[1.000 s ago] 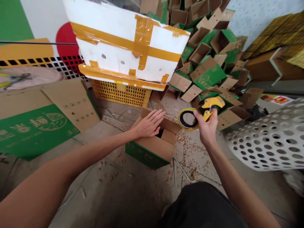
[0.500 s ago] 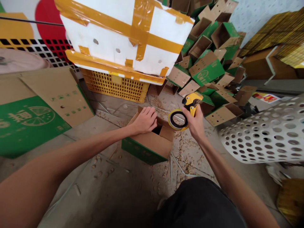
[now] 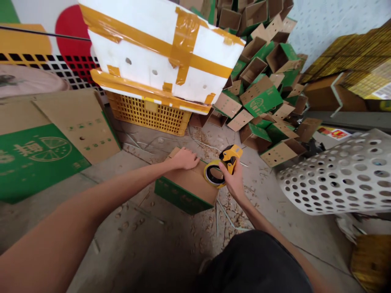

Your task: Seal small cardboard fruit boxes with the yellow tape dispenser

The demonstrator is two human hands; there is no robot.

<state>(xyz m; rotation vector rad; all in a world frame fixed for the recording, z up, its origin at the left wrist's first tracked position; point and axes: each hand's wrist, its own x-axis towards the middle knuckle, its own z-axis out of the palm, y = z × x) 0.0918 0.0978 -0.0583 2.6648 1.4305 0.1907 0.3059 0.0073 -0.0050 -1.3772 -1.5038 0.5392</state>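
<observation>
A green and brown cardboard box (image 3: 186,183) stands on the floor in front of me, its top flaps folded down. My left hand (image 3: 185,158) lies on the far left part of the box top, palm down, pressing the flaps with its fingers stretched over them. My right hand (image 3: 231,177) is wrapped around the handle of a yellow and black tape dispenser (image 3: 230,154). The dispenser's tape roll is over the right end of the box top; whether it touches the cardboard I cannot tell.
A white foam box (image 3: 159,49) bound with orange tape sits on a yellow crate (image 3: 149,114) ahead. Many small cardboard boxes (image 3: 262,97) are heaped behind it. A larger carton (image 3: 58,142) stands left, a perforated white basket (image 3: 339,179) right. Wood-like shavings litter the floor.
The box's flaps, partly open before, now lie down over its opening. My right hand has brought the tape dispenser left and down onto or just above the box. My left hand has flattened slightly.
</observation>
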